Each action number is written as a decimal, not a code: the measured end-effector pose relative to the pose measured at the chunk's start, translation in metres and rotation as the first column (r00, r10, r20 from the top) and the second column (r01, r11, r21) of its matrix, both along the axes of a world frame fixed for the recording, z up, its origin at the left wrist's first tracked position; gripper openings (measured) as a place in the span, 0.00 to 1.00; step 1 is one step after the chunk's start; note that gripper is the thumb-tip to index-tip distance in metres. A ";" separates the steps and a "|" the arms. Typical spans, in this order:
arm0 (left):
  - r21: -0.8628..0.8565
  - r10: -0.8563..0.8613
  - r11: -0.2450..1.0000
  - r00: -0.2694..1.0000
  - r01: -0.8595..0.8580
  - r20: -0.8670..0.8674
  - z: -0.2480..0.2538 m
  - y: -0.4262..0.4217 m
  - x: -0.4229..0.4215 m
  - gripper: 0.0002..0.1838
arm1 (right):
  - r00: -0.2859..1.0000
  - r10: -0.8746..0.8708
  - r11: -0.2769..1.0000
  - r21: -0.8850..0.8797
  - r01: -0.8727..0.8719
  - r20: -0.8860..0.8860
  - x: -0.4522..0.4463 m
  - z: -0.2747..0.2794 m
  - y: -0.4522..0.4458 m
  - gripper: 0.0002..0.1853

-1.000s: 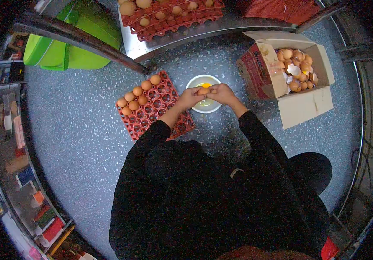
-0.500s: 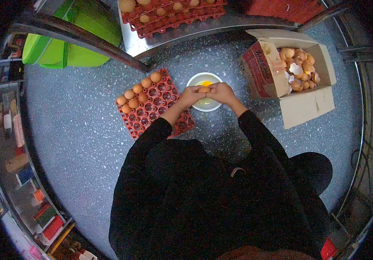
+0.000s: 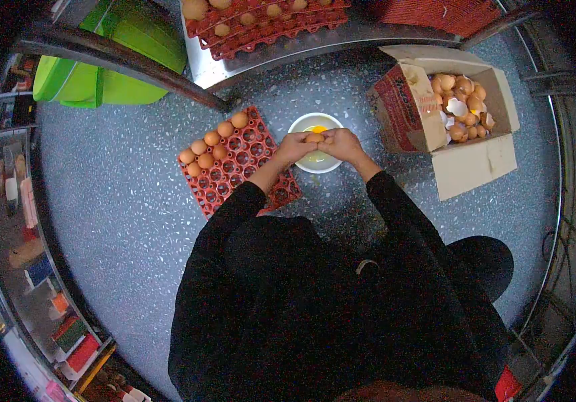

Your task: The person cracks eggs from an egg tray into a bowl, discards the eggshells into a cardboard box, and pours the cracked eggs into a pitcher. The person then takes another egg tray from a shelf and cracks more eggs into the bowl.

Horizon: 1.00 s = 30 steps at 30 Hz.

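Note:
Both hands meet over a white bowl (image 3: 293,127) on the speckled floor. My left hand (image 3: 293,148) and my right hand (image 3: 343,145) are closed on one brown egg (image 3: 315,138), each gripping a side of it. Whether its shell is split cannot be made out. Orange yolk (image 3: 317,128) and clear egg white show inside the bowl, partly hidden by my fingers. Just left of the bowl lies a red egg tray (image 3: 241,159); several brown eggs (image 3: 211,137) sit in its far-left rows, and its other cups hold none.
To the right stands an open cardboard box (image 3: 426,110) full of broken eggshells (image 3: 463,107). Stacked red trays with eggs (image 3: 268,30) rest on a metal shelf (image 3: 216,70) ahead. A green container (image 3: 134,63) is behind a dark metal leg at far left. Shelving lines the left side.
Almost nothing differs. Both hands stay over the bowl, holding the egg in the same place.

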<state>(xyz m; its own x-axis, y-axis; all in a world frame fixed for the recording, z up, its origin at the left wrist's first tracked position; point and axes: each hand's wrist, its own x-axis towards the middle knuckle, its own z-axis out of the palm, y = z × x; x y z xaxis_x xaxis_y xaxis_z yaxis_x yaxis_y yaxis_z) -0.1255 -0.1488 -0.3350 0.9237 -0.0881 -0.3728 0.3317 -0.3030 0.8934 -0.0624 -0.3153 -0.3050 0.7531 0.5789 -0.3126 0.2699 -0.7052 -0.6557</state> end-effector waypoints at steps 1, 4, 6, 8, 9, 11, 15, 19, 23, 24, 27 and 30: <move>-0.001 -0.001 1.000 1.000 0.001 -0.001 -0.002 0.000 0.000 0.23 | 1.000 -0.001 1.000 -0.001 0.001 -0.001 0.000 0.002 0.001 0.25; 0.026 -0.004 1.000 1.000 0.004 -0.014 0.001 -0.001 0.002 0.23 | 1.000 0.007 0.998 -0.055 -0.006 0.013 -0.001 0.007 0.003 0.26; 0.027 0.017 1.000 0.998 -0.015 -0.065 0.007 -0.002 0.002 0.23 | 1.000 -0.014 0.997 -0.078 0.016 0.025 -0.001 0.009 0.003 0.26; 0.034 -0.002 0.999 0.995 0.005 -0.095 0.015 -0.001 0.003 0.24 | 0.999 0.015 0.997 -0.079 -0.011 0.048 0.000 0.009 0.003 0.26; 0.042 -0.020 0.999 0.992 0.025 -0.127 0.017 -0.001 0.004 0.25 | 0.997 0.045 0.996 -0.080 -0.039 0.069 0.000 0.009 0.003 0.26; 0.063 -0.039 0.997 0.994 0.046 -0.099 -0.011 0.000 0.004 0.25 | 0.996 0.060 0.995 -0.078 -0.055 0.068 0.001 0.006 0.001 0.26; 0.165 -0.140 0.978 0.988 0.129 0.060 0.023 -0.005 0.000 0.25 | 0.985 0.140 0.990 -0.013 -0.139 0.104 0.005 0.007 -0.006 0.22; 0.214 -0.217 0.964 0.936 0.160 0.277 -0.002 -0.009 -0.002 0.26 | 0.944 0.166 0.986 -0.022 -0.167 0.285 0.000 0.003 -0.009 0.17; 0.517 -0.448 0.834 0.783 0.192 0.431 -0.042 -0.007 -0.003 0.28 | 0.838 0.274 0.962 -0.143 -0.234 0.471 -0.006 -0.002 -0.008 0.11; 0.692 -0.533 0.702 0.768 0.169 0.354 -0.041 -0.009 -0.006 0.27 | 0.774 0.298 0.954 -0.142 -0.265 0.558 -0.010 0.004 -0.009 0.10; 0.849 -0.600 0.504 0.771 0.156 0.215 0.000 -0.014 -0.018 0.26 | 0.682 0.275 0.961 -0.172 -0.216 0.678 -0.019 -0.007 -0.006 0.08; 0.892 -0.628 0.433 0.754 0.129 0.196 0.008 -0.013 -0.017 0.25 | 0.667 0.194 0.980 -0.105 -0.172 0.719 -0.025 -0.008 -0.002 0.08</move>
<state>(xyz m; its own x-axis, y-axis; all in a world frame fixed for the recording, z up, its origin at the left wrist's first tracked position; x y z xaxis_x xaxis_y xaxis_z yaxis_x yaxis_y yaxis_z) -0.1429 -0.1623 -0.3266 0.9251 -0.3765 -0.0493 -0.3650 -0.9175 0.1580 -0.0872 -0.3173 -0.3128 0.6297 0.7299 0.2660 0.7764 -0.6034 -0.1821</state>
